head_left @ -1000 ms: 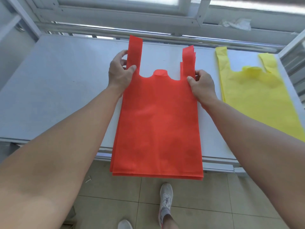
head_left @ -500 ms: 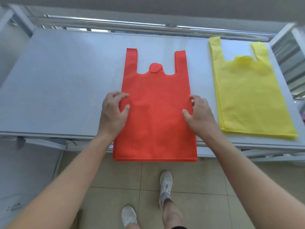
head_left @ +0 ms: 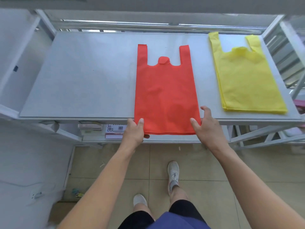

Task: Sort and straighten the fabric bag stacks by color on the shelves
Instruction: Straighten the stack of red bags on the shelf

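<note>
The red bag stack [head_left: 165,93] is held at its near end by both hands. Its near-left corner is pinched by the left hand [head_left: 134,130]: the thumb is laid on top of the fabric and a fingertip is seen beneath the hanging edge. At the near-right corner the right hand [head_left: 208,127] is set against the side of the stack, with the thumb resting on the fabric and the other fingers loosely spread beside the right edge, over the bare surface; nothing is seen to be gripped by it.

The stack is laid flat on the grey shelf [head_left: 82,80], right of its middle, with the two handles pointed away from the person and the bottom edge hung slightly over the front rim. The layers are seen to be closely lined up along that edge.

A yellow bag stack [head_left: 247,83] is laid flat at the right end of the same shelf, apart from the red one, its handles also turned to the far side and its body slightly angled.

Under the front rim, on a lower level, some papers [head_left: 114,129] with a printed barcode are seen. Below, a tiled floor [head_left: 206,162] and two pale shoes [head_left: 173,174] are visible.
</note>
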